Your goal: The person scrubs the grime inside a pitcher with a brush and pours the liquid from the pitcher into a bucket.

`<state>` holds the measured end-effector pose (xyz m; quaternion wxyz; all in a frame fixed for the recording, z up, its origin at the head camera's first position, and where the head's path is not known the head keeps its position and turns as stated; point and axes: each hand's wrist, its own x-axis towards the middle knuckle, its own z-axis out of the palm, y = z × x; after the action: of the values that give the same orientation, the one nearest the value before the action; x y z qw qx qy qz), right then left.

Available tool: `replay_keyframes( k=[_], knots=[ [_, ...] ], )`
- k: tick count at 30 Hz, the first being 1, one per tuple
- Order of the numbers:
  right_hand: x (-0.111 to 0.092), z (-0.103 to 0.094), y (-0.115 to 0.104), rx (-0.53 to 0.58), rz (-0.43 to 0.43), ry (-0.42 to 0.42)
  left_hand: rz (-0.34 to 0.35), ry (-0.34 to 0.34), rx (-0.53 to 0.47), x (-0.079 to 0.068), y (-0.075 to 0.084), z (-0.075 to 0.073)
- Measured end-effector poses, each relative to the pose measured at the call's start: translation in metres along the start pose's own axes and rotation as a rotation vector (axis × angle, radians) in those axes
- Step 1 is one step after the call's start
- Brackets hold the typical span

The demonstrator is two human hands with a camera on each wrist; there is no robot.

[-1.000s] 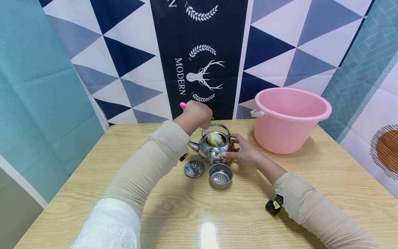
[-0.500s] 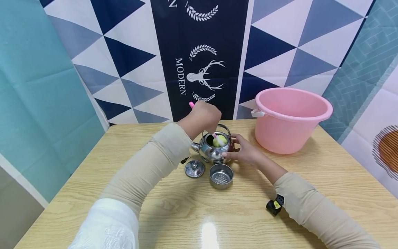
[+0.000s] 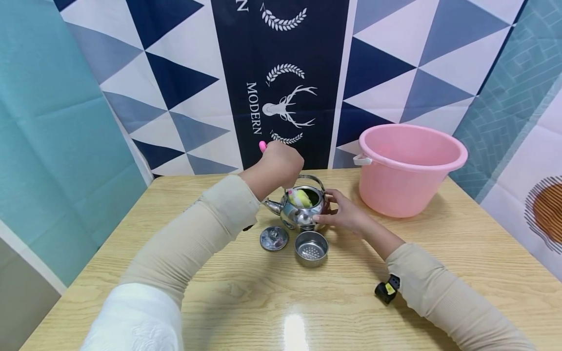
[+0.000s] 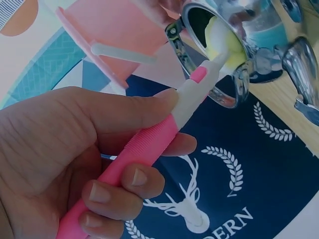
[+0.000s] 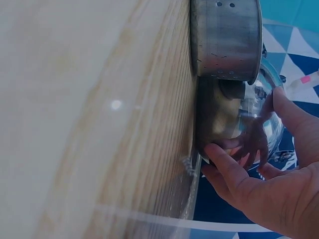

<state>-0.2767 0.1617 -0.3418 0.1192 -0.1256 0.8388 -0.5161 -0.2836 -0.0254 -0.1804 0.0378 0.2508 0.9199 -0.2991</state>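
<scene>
On my feed, the raised left hand (image 3: pixel 281 163) curls its fingers round a pink-handled brush (image 4: pixel 151 138), whose yellow head (image 3: pixel 300 199) sits inside the steel kettle (image 3: pixel 296 213) on the counter (image 3: pixel 237 302). The right hand (image 3: pixel 344 213) clasps the kettle's side, sleeved forearm (image 3: pixel 443 287) slanting inward (I can read "MODERN" beside a white deer's head (image 3: pixel 276 109) on the dark backdrop (image 3: pixel 327 53)).

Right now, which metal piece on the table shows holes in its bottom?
The strainer cup, right of the lid, nearer you than the teapot; only its bottom looks perforated.
</scene>
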Motion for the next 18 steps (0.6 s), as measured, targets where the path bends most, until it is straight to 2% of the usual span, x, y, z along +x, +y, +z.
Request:
replay_keyframes(
  k=[10,18],
  knots=[
    [0.0,0.001,-0.001,-0.013,-0.013,0.007,-0.017,0.048,0.001,0.001,-0.002,0.005],
    [0.0,0.001,-0.001,-0.01,-0.008,0.008,-0.002,0.137,0.045,0.01,-0.002,0.011]
  ],
)
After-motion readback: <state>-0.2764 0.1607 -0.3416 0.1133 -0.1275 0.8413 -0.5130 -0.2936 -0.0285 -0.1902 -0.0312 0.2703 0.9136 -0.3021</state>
